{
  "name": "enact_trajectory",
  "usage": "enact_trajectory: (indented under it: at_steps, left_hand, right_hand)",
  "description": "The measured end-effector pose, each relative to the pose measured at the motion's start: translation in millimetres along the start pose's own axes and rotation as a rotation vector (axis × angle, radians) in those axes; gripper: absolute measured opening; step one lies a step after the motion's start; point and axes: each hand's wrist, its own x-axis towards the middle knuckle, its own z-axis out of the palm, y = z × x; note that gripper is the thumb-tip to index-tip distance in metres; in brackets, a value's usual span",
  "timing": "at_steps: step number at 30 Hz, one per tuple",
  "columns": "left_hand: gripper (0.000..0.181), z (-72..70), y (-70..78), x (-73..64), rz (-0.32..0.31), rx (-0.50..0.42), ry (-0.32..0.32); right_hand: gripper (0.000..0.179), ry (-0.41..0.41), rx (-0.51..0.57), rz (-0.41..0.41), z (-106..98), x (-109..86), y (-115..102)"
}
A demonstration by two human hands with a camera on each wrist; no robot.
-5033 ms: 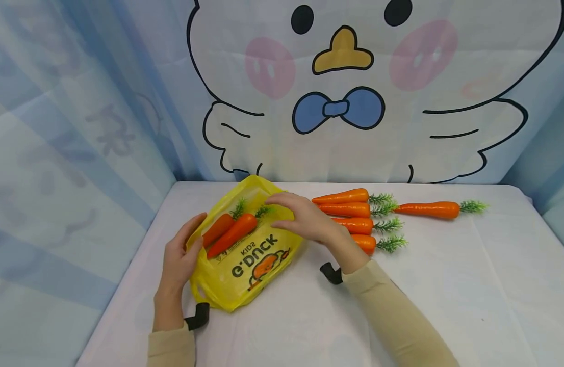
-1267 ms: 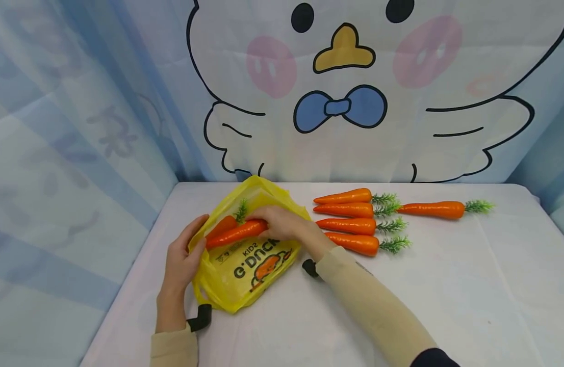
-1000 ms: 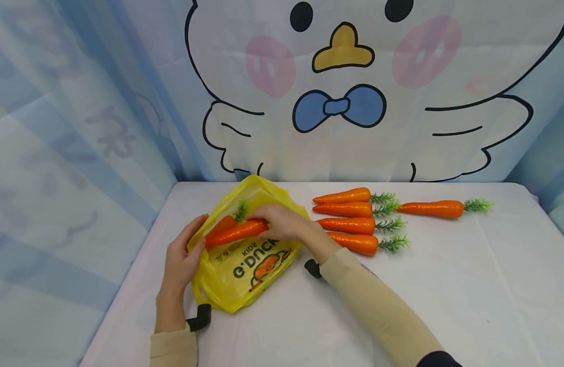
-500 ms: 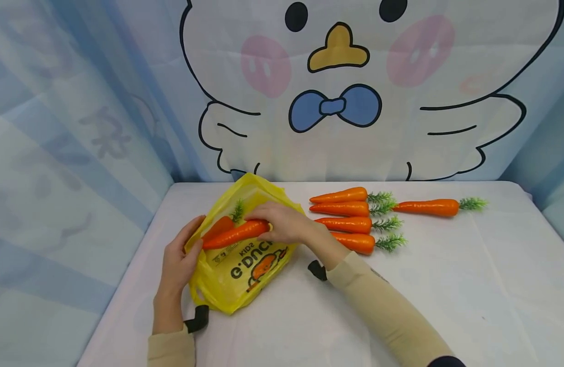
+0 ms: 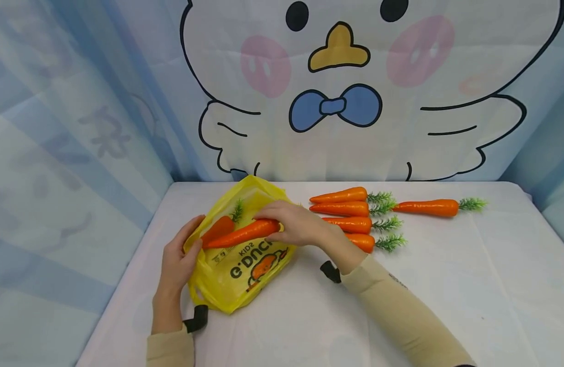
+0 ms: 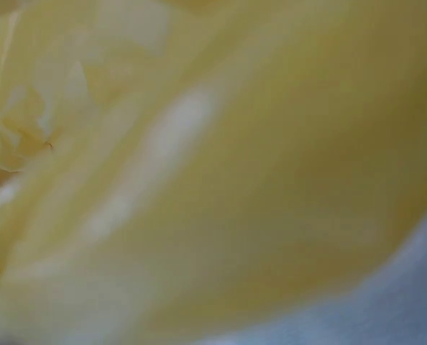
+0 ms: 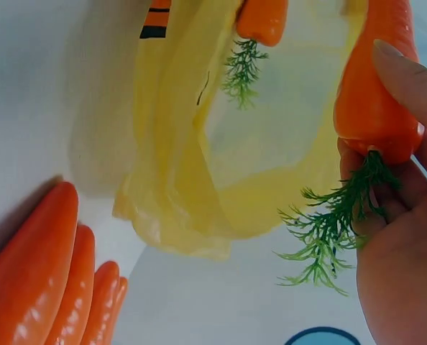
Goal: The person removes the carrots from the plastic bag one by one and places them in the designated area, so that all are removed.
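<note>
A yellow plastic bag (image 5: 218, 290) with printed duck lettering lies on the left part of the table, its mouth spread. My left hand (image 5: 178, 257) grips the bag's left edge between thumb and fingers; folds of yellow film fill the left wrist view. With my right hand (image 5: 296, 223), I hold a glossy orange carrot (image 5: 245, 234) by its thick end, thumb on one side and fingers round the other. Its green top hangs by my palm in the right wrist view. The carrot's tip reaches the left hand's thumb. A second carrot (image 5: 220, 228) lies inside the bag.
Several carrots lie side by side right of the bag, the topmost carrot (image 5: 341, 195) among them; my right forearm partly covers the nearest ones. One more carrot (image 5: 429, 207) lies farther right on the white tablecloth (image 5: 475, 285). A cartoon-printed curtain (image 5: 355, 153) hangs behind.
Five seconds ago my right hand was above the bag without a carrot; it then took hold of one by the thick end. Since half a second ago, hand and carrot have shifted slightly right.
</note>
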Motion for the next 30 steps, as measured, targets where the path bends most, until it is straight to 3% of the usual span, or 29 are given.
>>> enact_trajectory:
  at_steps: [6,17,30]
  left_hand:
    - [0.051,1.5,-2.1,1.5,0.006,0.013,-0.005]
    - [0.050,0.3,2.2,-0.5,-0.007,0.006,-0.004]
    - [0.051,-0.5,1.3,-1.3,-0.006,-0.007,0.005]
  right_hand:
    - [0.049,0.030,0.004,0.037,-8.3,-15.0,2.9]
    - [0.047,0.163,0.030,0.097,-19.2,-55.2,19.6]
    - [0.051,0.213,0.048,0.251,-39.4,-106.4,42.4]
